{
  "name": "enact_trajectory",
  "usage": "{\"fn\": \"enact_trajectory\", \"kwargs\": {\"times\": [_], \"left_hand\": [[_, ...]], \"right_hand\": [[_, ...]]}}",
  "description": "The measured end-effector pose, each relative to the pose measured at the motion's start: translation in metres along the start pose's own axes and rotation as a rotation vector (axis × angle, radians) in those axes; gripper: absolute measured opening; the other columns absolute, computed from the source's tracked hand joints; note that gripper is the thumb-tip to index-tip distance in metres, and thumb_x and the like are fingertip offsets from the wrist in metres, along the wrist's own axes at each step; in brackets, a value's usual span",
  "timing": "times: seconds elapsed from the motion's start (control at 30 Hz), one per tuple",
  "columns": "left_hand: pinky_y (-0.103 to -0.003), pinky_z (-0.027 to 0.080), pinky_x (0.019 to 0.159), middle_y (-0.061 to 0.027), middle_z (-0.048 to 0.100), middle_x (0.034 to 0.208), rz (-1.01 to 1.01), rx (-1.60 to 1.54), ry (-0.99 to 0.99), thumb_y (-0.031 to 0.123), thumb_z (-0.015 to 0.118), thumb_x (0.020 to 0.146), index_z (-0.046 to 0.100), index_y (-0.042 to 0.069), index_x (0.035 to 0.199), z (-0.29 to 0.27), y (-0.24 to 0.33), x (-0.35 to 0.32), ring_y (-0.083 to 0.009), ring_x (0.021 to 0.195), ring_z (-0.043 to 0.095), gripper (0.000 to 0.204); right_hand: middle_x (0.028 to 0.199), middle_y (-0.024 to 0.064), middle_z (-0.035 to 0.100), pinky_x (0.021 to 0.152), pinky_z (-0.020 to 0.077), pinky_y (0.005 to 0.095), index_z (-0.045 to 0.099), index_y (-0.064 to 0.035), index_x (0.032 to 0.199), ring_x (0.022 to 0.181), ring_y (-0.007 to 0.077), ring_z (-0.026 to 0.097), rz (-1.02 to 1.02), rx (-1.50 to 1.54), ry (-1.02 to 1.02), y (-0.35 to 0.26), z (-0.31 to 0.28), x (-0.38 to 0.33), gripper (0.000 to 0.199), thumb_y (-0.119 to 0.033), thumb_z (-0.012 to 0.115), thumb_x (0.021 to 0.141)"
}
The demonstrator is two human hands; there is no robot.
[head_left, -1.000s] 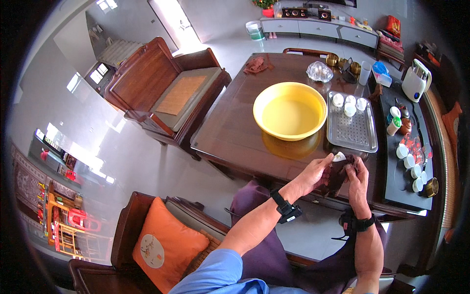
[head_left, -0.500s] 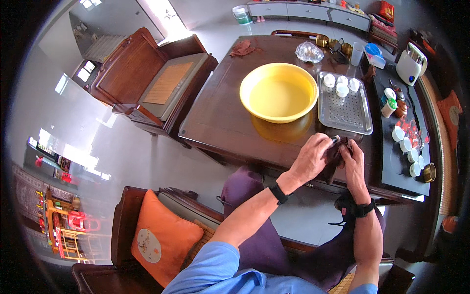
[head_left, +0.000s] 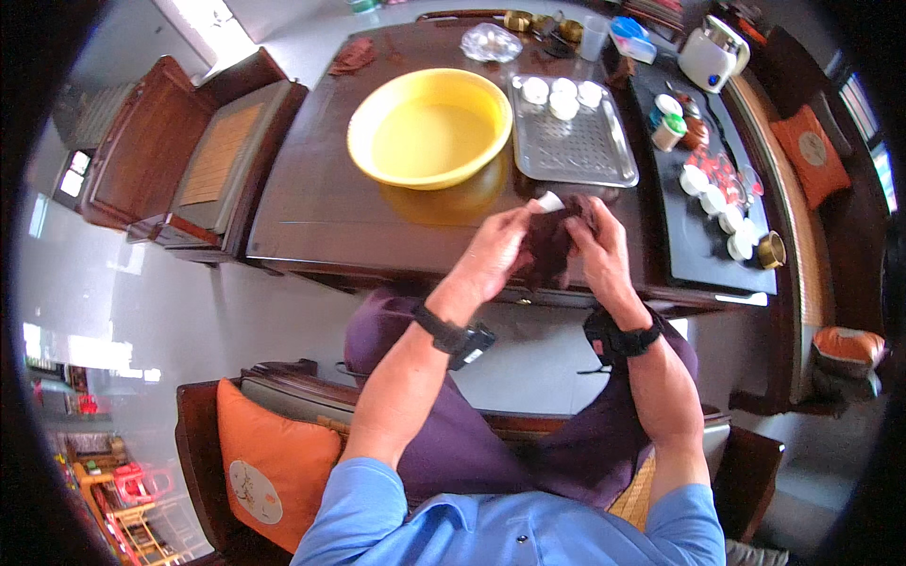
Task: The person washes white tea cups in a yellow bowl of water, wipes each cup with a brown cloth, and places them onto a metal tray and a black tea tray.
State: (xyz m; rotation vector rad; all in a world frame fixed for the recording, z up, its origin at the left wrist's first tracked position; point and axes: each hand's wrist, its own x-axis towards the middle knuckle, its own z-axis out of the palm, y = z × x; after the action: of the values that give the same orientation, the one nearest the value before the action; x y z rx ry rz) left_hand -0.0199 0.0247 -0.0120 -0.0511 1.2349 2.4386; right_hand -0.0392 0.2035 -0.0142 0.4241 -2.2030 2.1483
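Observation:
Close to the table's front edge, my left hand [head_left: 497,249] grips a small white teacup [head_left: 549,201], most of which is hidden by fingers and cloth. My right hand [head_left: 604,253] is closed on a dark brown cloth [head_left: 545,247], bunched against the cup and hanging between both hands. Just beyond them lies a perforated metal tray [head_left: 590,158] with several white cups [head_left: 563,106] at its far end. Left of the tray stands a yellow basin [head_left: 371,168] holding water.
A black tea board [head_left: 694,259] on the right carries a row of white cups [head_left: 713,199], a green-lidded jar [head_left: 669,133] and a brass cup [head_left: 771,250]. Behind it is a white kettle [head_left: 713,57]. A crumpled brown cloth [head_left: 353,57] lies far left; a clear plastic bundle [head_left: 491,42] sits at the back.
The whole view has shifted, so the table appears farther left and higher. Both hands stay together at the cup and cloth; more of the white cup shows above the left fingers.

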Motion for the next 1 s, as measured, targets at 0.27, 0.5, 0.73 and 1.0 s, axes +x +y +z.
{"fn": "enact_trajectory", "kwargs": {"times": [0.27,0.5,0.73,1.0], "left_hand": [[-0.027,0.053,0.085,-0.0027,0.067,0.104,0.550,0.690,0.077,0.001,0.059,0.095,0.060,-0.003,0.126,0.005,-0.010,0.001,-0.0130,0.096,0.064,0.031],[-0.028,0.054,0.086,-0.0057,0.067,0.117,0.421,0.481,0.098,-0.007,0.057,0.093,0.059,0.002,0.134,0.002,-0.017,0.009,-0.0145,0.098,0.066,0.042],[-0.035,0.057,0.087,-0.0069,0.069,0.115,0.009,-0.251,-0.080,0.034,0.053,0.104,0.059,0.009,0.128,-0.008,-0.005,0.008,-0.0208,0.096,0.068,0.035],[-0.031,0.055,0.078,-0.0039,0.067,0.101,0.035,-0.071,-0.072,0.035,0.058,0.103,0.062,0.007,0.117,0.003,-0.012,0.002,-0.0164,0.087,0.064,0.032]], "right_hand": [[0.075,0.0096,0.061,0.064,0.0471,0.0327,0.062,0.0036,0.106,0.071,0.0131,0.053,0.066,-0.212,-0.001,-0.004,-0.006,0.004,0.026,-0.021,0.062,0.097],[0.082,-0.0004,0.065,0.070,0.0465,0.0248,0.065,-0.0005,0.103,0.079,0.0064,0.056,0.307,0.140,-0.041,-0.016,-0.013,0.005,0.018,-0.017,0.061,0.098],[0.110,0.0044,0.068,0.098,0.0469,0.0309,0.066,0.0007,0.113,0.109,0.0141,0.059,-0.157,0.084,-0.035,-0.016,-0.032,0.018,0.026,0.001,0.066,0.087],[0.102,0.0149,0.065,0.086,0.0522,0.0457,0.065,-0.0023,0.105,0.099,0.0391,0.061,-0.439,-0.599,-0.069,-0.022,-0.008,0.011,0.030,0.005,0.063,0.076]]}}
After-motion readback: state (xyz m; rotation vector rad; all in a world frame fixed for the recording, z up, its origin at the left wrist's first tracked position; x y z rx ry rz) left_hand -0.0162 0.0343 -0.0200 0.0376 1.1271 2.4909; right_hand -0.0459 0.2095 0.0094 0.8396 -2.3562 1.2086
